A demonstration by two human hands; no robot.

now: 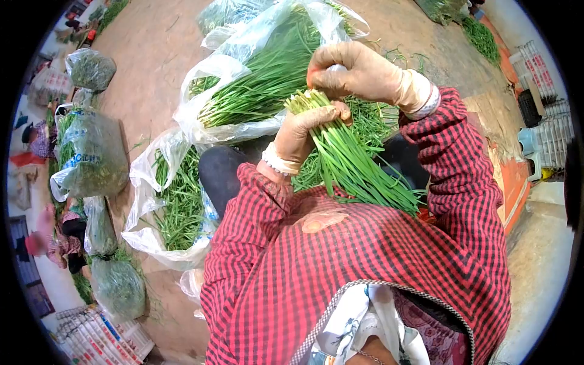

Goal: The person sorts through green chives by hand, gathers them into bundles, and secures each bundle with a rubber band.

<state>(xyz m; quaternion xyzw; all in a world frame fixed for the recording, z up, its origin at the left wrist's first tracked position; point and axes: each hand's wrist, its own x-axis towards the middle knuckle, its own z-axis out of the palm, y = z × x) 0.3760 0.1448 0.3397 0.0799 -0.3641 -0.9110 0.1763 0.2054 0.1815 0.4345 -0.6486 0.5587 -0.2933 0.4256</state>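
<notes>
I have my left grip point(296, 135) closed round a bunch of green stalks point(359, 159) near its pale ends point(306, 101), over my lap by the checked garment point(365, 243); my right grip point(359, 70) curls just beside those ends, though I cannot tell whether it pinches anything; an open plastic bag point(226, 68) lies beyond.

- Bright, fairly even light filled the room, though I couldn't tell where it came from.
- White glints ran along the folds of the open plastic bag point(226, 68).
- A soft, faint shadow lay on the brown floor point(159, 73) beside the stuffed bag point(94, 155) at left.
- The bunch of greens point(356, 155) showed up crisp.
- Near the left edge, people point(61, 244) looked small and smeared.
- The view curved strongly toward its round rim, bluish in places, with black corners.
</notes>
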